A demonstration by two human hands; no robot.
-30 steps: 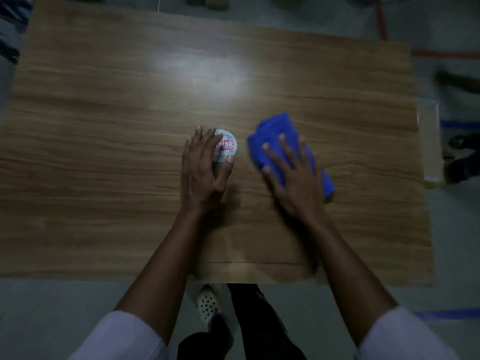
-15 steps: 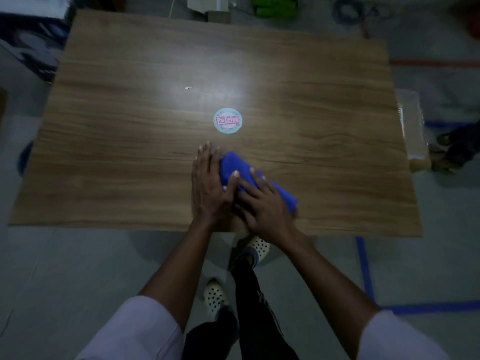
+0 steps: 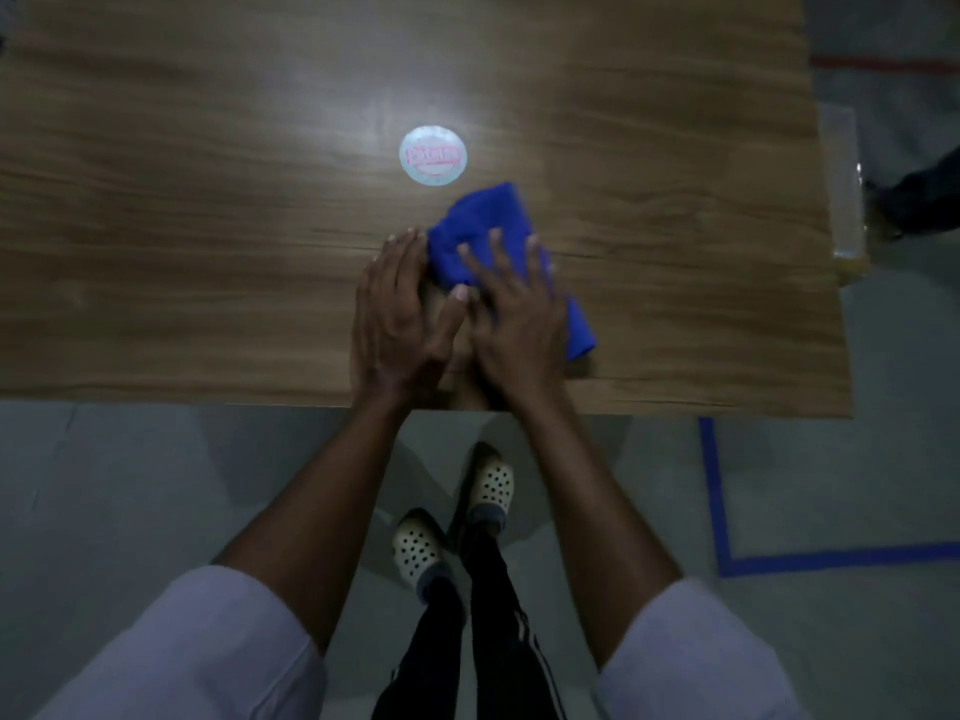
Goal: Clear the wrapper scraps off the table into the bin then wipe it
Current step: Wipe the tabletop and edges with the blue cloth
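Person stands at near table edge, white sleeves (image 3: 197, 646), spotted clogs (image 3: 418, 545) on grey floor. Both hands flat on wood table (image 3: 156, 252), close together near the edge. L hand (image 3: 397, 317) open, palm down, fingertips touching cloth's left side. R hand (image 3: 517, 309) spread, pressing down on blue cloth (image 3: 483, 226), not gripping. Just beyond cloth: round printed sticker (image 3: 432, 155), apart from it. Clear bin (image 3: 844, 189) at table's right end.
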